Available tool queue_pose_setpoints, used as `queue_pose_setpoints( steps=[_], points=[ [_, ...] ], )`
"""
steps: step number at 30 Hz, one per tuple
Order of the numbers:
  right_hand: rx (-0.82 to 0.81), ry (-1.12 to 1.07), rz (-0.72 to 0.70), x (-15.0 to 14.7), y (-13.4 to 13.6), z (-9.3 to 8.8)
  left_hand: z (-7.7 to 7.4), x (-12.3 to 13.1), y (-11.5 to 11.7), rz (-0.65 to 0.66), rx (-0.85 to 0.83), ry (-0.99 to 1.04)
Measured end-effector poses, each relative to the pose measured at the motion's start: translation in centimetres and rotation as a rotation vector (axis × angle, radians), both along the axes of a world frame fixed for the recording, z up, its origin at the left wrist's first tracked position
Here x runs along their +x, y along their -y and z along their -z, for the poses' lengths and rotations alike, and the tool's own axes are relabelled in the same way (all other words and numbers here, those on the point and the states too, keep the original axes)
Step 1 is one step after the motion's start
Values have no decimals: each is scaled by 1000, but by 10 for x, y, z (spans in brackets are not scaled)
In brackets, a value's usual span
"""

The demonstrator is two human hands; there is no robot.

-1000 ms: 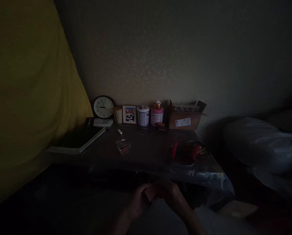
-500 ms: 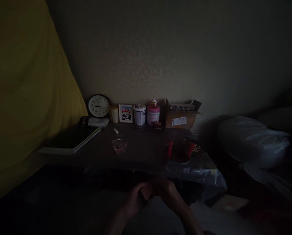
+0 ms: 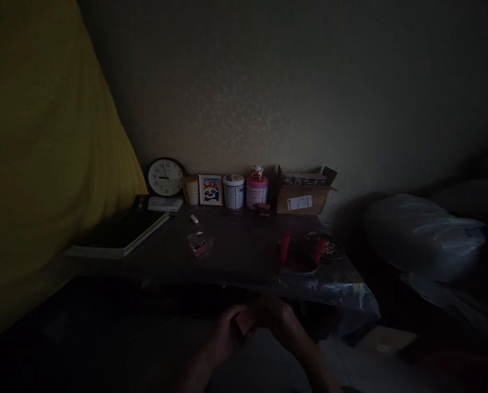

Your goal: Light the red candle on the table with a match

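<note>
Little has shifted since the earlier frames: both hands sit at the same low spot before the table edge, the small block between them as before; only the view has steadied after its drift.

Left hand (image 3: 223, 335): fingers curled round the near, left end of a small pinkish block (image 3: 246, 322). Right hand (image 3: 283, 325): closed over the block's far, right side, covering part of it. Block lies tilted, one pale face up, pinched between the two hands, below and in front of the table (image 3: 236, 256). Scene very dim; how tightly the fingertips press cannot be told.

On the table, well apart from the hands: a small clear packet (image 3: 200, 245) near the middle; a red-handled dish (image 3: 303, 254) toward the right corner; a dark book (image 3: 119, 234) at left. Along the wall: a round clock (image 3: 165, 177), a framed panda picture (image 3: 210, 190), a white tub (image 3: 233, 191), a pink tub (image 3: 256, 191), an open cardboard box (image 3: 305, 191). A pale bundle (image 3: 422, 232) lies right of the table.
</note>
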State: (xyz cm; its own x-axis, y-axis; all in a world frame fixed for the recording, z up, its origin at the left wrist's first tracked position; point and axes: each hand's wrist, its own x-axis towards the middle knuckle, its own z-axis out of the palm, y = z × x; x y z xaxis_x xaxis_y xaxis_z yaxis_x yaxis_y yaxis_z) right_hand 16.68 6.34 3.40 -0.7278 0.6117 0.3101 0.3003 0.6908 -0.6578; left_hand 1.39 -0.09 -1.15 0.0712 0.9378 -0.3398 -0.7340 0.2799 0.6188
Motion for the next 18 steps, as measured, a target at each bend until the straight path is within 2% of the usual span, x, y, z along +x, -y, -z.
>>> queue_pose_setpoints(
  steps=[6, 18],
  points=[
    [-77, 11, 19, 0, 0, 2, 3, 0, -1, -1, 10, 1],
    [-60, -19, 3, 1, 0, -1, -4, -1, 1, 9, 26, 1]
  ],
)
